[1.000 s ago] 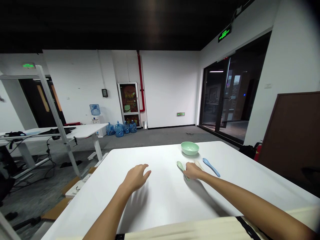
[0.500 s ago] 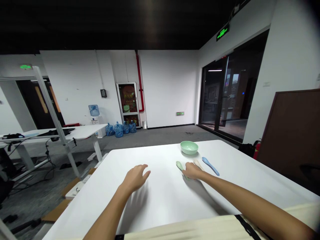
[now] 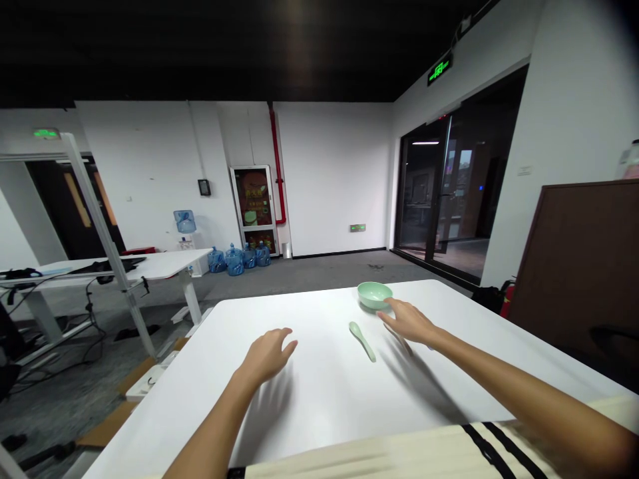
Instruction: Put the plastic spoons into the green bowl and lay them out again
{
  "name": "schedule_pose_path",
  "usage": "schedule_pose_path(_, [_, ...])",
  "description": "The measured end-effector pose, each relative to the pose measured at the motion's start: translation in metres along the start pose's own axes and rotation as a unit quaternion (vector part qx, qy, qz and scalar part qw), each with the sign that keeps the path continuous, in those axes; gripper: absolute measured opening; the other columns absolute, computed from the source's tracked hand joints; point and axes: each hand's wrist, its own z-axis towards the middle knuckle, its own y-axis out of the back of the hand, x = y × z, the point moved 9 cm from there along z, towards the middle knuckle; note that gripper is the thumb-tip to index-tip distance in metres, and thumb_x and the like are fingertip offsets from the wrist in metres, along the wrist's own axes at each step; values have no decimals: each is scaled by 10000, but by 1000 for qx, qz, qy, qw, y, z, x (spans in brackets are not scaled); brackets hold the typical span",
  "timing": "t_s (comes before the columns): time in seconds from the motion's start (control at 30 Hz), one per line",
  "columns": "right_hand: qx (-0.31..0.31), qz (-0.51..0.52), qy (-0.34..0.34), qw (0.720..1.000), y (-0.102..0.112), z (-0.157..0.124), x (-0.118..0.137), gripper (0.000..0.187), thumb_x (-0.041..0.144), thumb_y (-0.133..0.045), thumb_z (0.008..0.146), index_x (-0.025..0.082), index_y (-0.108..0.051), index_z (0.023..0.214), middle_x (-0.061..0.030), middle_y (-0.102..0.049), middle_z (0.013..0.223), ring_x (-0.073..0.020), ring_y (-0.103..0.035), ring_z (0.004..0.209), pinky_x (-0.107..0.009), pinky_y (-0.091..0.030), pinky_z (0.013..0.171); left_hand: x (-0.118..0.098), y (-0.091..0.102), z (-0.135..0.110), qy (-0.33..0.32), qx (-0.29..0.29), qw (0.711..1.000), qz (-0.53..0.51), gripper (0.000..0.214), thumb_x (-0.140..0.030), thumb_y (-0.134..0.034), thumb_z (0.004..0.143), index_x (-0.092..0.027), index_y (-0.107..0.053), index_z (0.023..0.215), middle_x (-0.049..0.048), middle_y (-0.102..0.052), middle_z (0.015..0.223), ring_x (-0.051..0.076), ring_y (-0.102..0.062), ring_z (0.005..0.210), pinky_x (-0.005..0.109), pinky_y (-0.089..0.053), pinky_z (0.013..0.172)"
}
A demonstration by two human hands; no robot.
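A mint-green bowl [image 3: 374, 294] stands on the white table [image 3: 324, 392] toward its far edge. A green spoon [image 3: 362, 340] lies alone on the table just in front of the bowl. My right hand [image 3: 409, 321] hovers open, fingers stretched toward the bowl, to the right of the green spoon. It covers the cream spoon and the blue spoon, which barely show beneath it. My left hand [image 3: 267, 356] rests open on the table, palm down, well left of the spoon, holding nothing.
A brown panel [image 3: 579, 259] stands to the right of the table. Another white desk [image 3: 124, 266] with cables and a metal frame is at the left. Blue water bottles [image 3: 237, 258] sit by the far wall. Glass doors are at the right.
My right hand has let go of the green spoon and moved right and away, up over the other two spoons near the bowl. The left hand has hardly moved.
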Motion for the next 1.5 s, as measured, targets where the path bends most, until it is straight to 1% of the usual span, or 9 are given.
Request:
schedule_pose_path(0.17, [-36,-36,24,998,2,-16,-31,739,635,-359,908,210,-330,1510,-129,-356,1548,-304,-356,1405,-429,-358,1081,2,1,2,2,-16,1000,4,526,-517,-343,937,-225,-570,1312,76,-623,1330,275,-562,1223,385,-439,965])
schedule_pose_path(0.27, [-52,-51,9,997,-4,-19,-48,775,661,-308,910,193,-291,1528,-130,-300,1574,-301,-319,1426,-450,-325,1115,1,1,4,5,-18,1000,10,529,-512,-341,939,-215,-570,1313,84,-620,1334,276,-563,1220,387,-439,966])
schedule_pose_path(0.43, [-43,-47,-3,998,-13,-17,-62,789,661,-294,914,169,-282,1531,-141,-338,1555,-291,-314,1430,-452,-314,1126,-1,1,6,8,-15,1000,20,537,-512,-339,940,-209,-565,1321,84,-607,1355,277,-553,1240,388,-439,978])
schedule_pose_path(0.53, [-34,-33,-6,999,-11,-19,-60,791,651,-298,917,147,-288,1526,-147,-366,1539,-274,-291,1442,-434,-324,1125,-2,1,6,14,-12,1000,25,539,-517,-341,937,-214,-566,1321,80,-606,1357,277,-551,1245,385,-442,980])
schedule_pose_path(0.77, [-22,-2,-15,1000,-3,-27,-52,795,643,-341,908,134,-314,1518,-153,-385,1526,-307,-363,1402,-435,-365,1092,-6,2,4,17,-6,1000,20,542,-518,-333,933,-215,-572,1313,80,-605,1359,279,-549,1245,388,-441,991])
schedule_pose_path(1.13, [-9,20,-18,1000,-5,-27,-54,774,636,-368,909,154,-326,1514,-147,-402,1519,-291,-373,1395,-407,-338,1096,-9,4,3,19,-3,1000,14,557,-544,-343,925,-212,-583,1303,88,-606,1358,286,-548,1252,385,-444,983])
schedule_pose_path(1.27, [-15,19,-18,1000,-5,-26,-54,741,632,-365,910,159,-388,1480,-142,-460,1478,-296,-466,1320,-377,-385,1037,-7,4,3,15,-3,1000,16,558,-536,-340,927,-208,-576,1312,86,-601,1363,285,-544,1255,390,-445,984])
schedule_pose_path(1.4, [-15,13,-29,999,-6,-15,-58,613,541,-398,922,147,-496,1381,-156,-603,1317,-282,-562,1205,-331,-427,929,-4,2,4,9,-9,1000,9,552,-529,-338,930,-210,-572,1315,85,-611,1349,279,-554,1238,389,-448,978])
schedule_pose_path(1.5, [4,-11,-41,999,-9,-2,-62,517,491,-435,909,144,-577,1265,-158,-658,1205,-283,-611,1106,-322,-443,834,-2,2,3,9,-6,1000,9,534,-513,-339,936,-216,-572,1313,82,-616,1341,275,-557,1232,389,-439,978])
